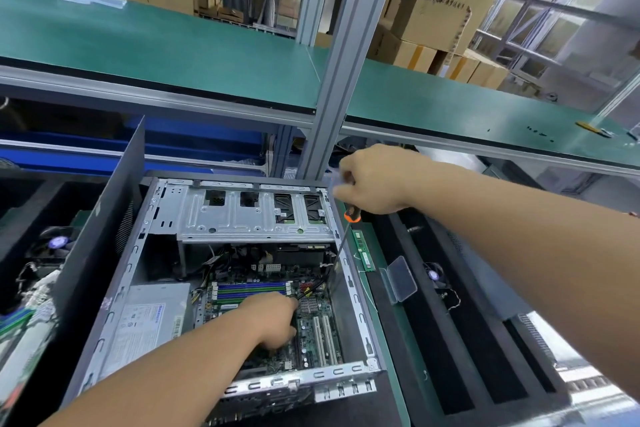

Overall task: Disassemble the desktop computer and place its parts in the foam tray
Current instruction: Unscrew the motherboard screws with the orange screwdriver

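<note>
Desktop computer (221, 288) lies on its side, panel off, open side up: silver drive cage at far end, grey PSU near-left, green mobo w/ blue RAM slots in the middle. Black foam tray (460, 340) sits just right of it, w/ long slots and a small fan in one.

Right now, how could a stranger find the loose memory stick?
Start at the open computer case. On the green mat along its right side, before the black foam tray, lies the memory stick: narrow, green, and outside the case, unlike the slots on the motherboard.
</note>
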